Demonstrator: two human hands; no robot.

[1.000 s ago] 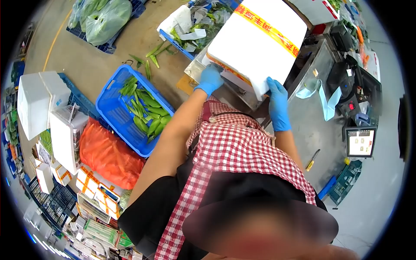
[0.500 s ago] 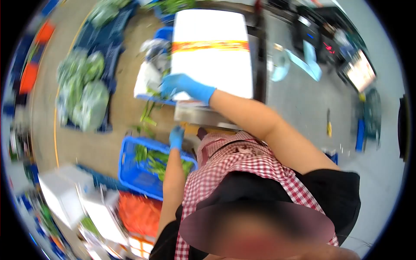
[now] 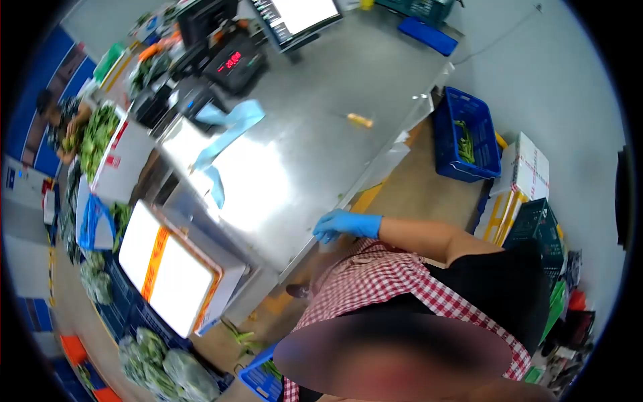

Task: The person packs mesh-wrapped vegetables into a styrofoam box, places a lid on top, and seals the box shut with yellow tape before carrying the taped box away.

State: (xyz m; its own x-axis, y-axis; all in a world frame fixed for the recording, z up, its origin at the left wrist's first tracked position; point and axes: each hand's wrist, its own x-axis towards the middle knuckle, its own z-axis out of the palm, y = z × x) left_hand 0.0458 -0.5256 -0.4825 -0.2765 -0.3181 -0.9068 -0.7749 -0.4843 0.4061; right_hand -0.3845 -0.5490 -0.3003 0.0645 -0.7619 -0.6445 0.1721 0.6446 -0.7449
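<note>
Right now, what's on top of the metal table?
On the metal table: a light-blue strip, a yellow-handled tool, a red-digit display, a lit monitor, among others. Anything beneath the strip is covered.

Blue crate (image 3: pixel 446 137) near white box (image 3: pixel 534 161)

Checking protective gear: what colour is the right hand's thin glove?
Blue; the glove on the right hand shows best in head view.

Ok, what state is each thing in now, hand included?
Right hand: gloved, at the edge of the metal table, grip unclear
Foam box: taped across its top
Monitor: lit
Digital display: lit, red
Orange-handled tool: lying down
Light-blue strip: bent
Blue crate: open-topped, greens inside
</note>
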